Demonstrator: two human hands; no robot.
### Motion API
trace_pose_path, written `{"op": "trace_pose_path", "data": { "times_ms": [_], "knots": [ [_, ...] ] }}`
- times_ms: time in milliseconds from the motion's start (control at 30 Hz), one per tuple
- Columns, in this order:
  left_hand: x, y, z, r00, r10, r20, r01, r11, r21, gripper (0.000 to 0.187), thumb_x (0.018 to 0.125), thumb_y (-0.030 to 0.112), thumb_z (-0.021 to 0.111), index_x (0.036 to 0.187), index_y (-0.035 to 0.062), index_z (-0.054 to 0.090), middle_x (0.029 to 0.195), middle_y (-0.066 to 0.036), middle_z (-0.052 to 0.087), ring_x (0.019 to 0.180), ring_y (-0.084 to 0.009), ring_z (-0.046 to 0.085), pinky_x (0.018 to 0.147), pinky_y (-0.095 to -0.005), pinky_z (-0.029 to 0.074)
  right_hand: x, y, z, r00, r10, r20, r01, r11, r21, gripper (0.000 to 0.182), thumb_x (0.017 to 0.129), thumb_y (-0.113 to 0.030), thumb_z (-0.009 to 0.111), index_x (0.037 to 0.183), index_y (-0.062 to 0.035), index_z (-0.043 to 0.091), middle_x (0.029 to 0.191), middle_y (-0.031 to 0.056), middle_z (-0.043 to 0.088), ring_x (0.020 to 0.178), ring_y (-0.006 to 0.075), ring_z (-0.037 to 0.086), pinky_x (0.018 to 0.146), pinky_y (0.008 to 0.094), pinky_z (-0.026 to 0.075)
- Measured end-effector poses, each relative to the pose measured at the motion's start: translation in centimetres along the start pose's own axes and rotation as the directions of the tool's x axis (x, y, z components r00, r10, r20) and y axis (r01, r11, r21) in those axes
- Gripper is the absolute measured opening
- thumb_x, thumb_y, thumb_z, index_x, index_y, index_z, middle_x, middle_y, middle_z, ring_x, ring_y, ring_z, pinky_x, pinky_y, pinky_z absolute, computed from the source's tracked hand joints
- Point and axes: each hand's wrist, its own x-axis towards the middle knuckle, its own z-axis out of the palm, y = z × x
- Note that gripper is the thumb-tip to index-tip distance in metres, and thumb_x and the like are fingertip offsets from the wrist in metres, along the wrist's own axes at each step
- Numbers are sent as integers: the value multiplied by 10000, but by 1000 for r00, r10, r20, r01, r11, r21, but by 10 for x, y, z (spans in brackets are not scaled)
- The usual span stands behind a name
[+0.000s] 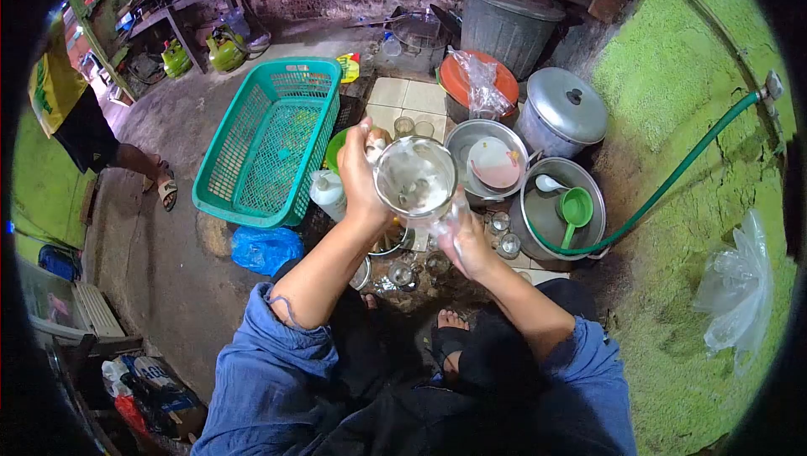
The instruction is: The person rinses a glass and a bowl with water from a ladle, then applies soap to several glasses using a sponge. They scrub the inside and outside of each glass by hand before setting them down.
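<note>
A large clear glass (414, 177) is held up before me, its round mouth toward the camera and whitish suds on its wall. My left hand (361, 174) is closed round its left side, with white foam by the fingers. Suds also coat my right hand (462, 236), which grips the glass from the lower right. Whether a sponge is in either hand is hidden. Below stand several small glasses, among them one glass (508, 245) at the right and another (402, 273) near my feet.
Left stands a green plastic basket (267, 149) beside a blue plastic bag (266, 249). At right, a metal pot (598, 204) holds a green dipper (575, 208), and a green hose (672, 183) runs into it. A metal basin (458, 141) holds dishes. Another person (80, 111) stands far left.
</note>
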Motion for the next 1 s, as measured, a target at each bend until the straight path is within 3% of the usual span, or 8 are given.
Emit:
{"op": "trace_pose_path", "data": {
  "times_ms": [167,233,300,500,633,733,900,1000],
  "knots": [
    [-6,10,16,996,-51,-72,33,971,-236,304,908,268,458,652,104,443,606,15,408,566,-101,408,559,-273,380,5,8,-5,997,-2,-77,9,996,86,603,974,-428,276,1359,37,256,1353,150,395,1192,247,453,1016,365,354],
    [-10,17,17,900,-339,272,425,821,-382,363,901,293,444,571,147,399,536,-1,376,558,-152,429,581,-296,379,11,22,-26,974,-93,-207,92,996,-16,489,994,-300,302,1348,38,295,1355,149,394,1204,230,443,1016,355,355],
    [-16,16,18,877,-325,353,435,850,-297,386,901,286,422,544,143,385,523,-8,360,532,-164,385,542,-301,335,12,21,-42,977,-143,-158,118,980,-158,439,988,-257,345,1312,39,367,1292,143,463,1151,203,486,972,332,394],
    [-23,18,25,903,-352,245,415,863,-289,378,896,280,430,552,141,356,500,-3,347,492,-148,349,497,-293,303,12,-12,-19,938,119,-325,-98,992,81,264,941,-182,498,1060,32,597,965,68,628,913,110,573,763,249,463],
    [-16,6,12,869,-409,277,488,801,-347,367,886,275,461,558,141,364,518,5,372,475,-136,364,481,-282,311,11,-27,-7,926,152,-344,-61,963,262,270,941,-133,477,1186,-21,489,1082,75,583,957,130,587,813,294,504],
    [-11,-5,3,996,-7,87,-2,995,99,334,900,248,465,613,82,424,571,18,373,568,-79,375,516,-242,318,14,-14,-16,952,224,-207,-139,923,358,304,922,-70,461,1224,-37,434,1130,89,560,971,164,595,831,326,519],
    [-4,8,1,975,32,219,-38,999,22,375,921,232,418,587,62,396,567,12,355,532,-84,307,499,-254,275,8,-21,-37,933,336,-130,-289,914,284,250,875,-9,461,1125,-3,465,998,97,569,849,169,600,771,323,539],
    [1,4,-7,918,168,360,-274,924,267,422,922,216,421,544,35,376,520,-20,363,490,-113,286,461,-293,259,6,-32,-47,918,269,-291,-259,963,71,278,845,24,445,1119,44,486,945,99,589,797,153,591,733,290,511]
  ]
}}
